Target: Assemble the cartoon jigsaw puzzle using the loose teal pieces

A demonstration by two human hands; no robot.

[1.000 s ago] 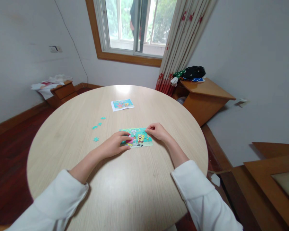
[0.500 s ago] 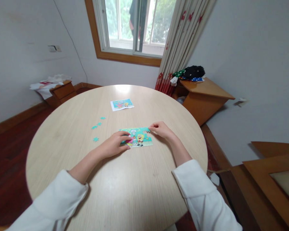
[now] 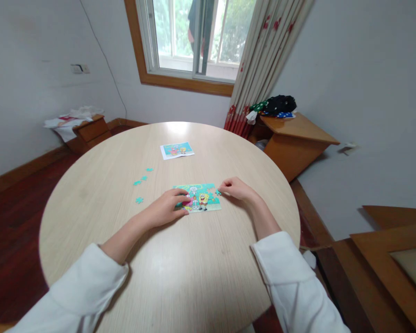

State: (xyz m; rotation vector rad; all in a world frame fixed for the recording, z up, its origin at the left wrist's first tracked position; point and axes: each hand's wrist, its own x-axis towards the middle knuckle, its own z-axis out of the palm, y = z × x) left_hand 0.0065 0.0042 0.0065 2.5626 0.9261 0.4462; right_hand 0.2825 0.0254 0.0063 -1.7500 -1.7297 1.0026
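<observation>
A jigsaw puzzle (image 3: 203, 200) with cartoon figures on a teal ground lies flat on the round table, with a gap near its upper right edge. My left hand (image 3: 168, 206) rests on the puzzle's left part, fingers spread and covering some of the picture. At the right edge, my right hand (image 3: 236, 188) pinches a small teal puzzle piece (image 3: 218, 192) between thumb and fingertips, beside the gap. Several loose teal pieces (image 3: 139, 200) are scattered on the table to the left of the puzzle.
Farther back on the pale round table (image 3: 173, 286) lies a picture sheet (image 3: 177, 151) with similar cartoon figures. Beyond the table stand a wooden cabinet (image 3: 291, 138) with cloths on it, a patterned curtain (image 3: 260, 51), and a low stand (image 3: 93, 128) with papers or cloth.
My right hand has moved slightly right and down with the puzzle piece, which now shows more clearly beside the puzzle's edge. My left hand has stayed in place on the puzzle.
</observation>
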